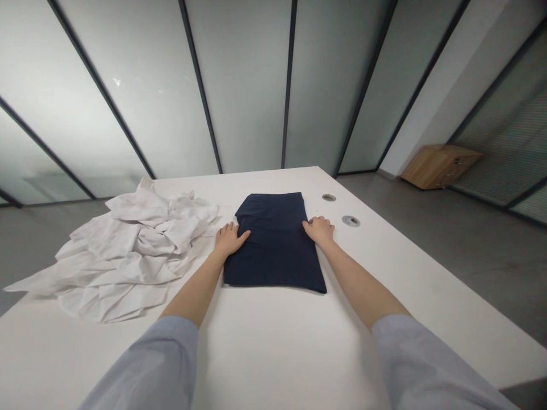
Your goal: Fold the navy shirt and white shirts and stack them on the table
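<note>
A folded navy blue cloth [276,245], perhaps a garment, lies flat on the white table [282,353]. At its left edge rests my left hand [229,239], thumb stretched over the fabric and fingers apart. My right hand [321,230] touches the opposite edge with its thumb side, its fingers loosely bent on the tabletop. Neither hand lifts the cloth. A crumpled heap of white cloth [141,245] spreads to the left of my left hand, partly over the table's left edge.
Two round metal-rimmed cable holes [351,221] are set in the tabletop at the right. Frosted glass panels [248,85] with dark frames stand behind the table. A wooden cabinet [440,165] is on the grey floor at the far right.
</note>
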Demonstrator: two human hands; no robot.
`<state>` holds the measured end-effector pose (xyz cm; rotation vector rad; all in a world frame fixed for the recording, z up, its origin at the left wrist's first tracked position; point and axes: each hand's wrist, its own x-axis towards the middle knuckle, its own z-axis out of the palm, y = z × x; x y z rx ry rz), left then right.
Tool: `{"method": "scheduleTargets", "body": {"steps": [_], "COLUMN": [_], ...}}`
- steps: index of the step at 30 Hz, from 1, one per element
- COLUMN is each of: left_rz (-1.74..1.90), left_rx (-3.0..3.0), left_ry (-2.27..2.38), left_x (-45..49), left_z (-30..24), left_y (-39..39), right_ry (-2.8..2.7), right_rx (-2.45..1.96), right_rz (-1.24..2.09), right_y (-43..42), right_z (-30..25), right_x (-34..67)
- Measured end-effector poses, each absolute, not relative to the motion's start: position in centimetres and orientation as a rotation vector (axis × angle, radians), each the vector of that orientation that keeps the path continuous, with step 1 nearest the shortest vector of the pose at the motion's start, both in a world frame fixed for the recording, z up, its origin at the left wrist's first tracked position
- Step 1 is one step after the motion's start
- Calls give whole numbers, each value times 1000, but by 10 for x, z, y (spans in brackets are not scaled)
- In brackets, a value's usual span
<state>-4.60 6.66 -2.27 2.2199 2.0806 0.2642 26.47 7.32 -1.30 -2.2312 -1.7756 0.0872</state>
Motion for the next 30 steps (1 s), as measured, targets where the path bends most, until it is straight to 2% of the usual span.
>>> {"method": "scheduleTargets", "body": {"steps": [8,16,21,30], "left_rz": [436,888,859,1022], "left_rx": [2235,1450,1049,1023], "left_ry": [1941,1662,1395,1330], "left_x": [-43,-35,-33,-36], "left_z": [-27,-7,3,-10], "left_y": [75,100,115,106], "right_ry": [-1791,-1544,-1465,-1373], "right_rx": [-2233,-2057,-1924,-1460], "right_rz": [149,390,511,697], "right_y": [72,81,86,102], "right_z": [-12,-18,-26,-44], "right_x": [257,260,268,279]}}
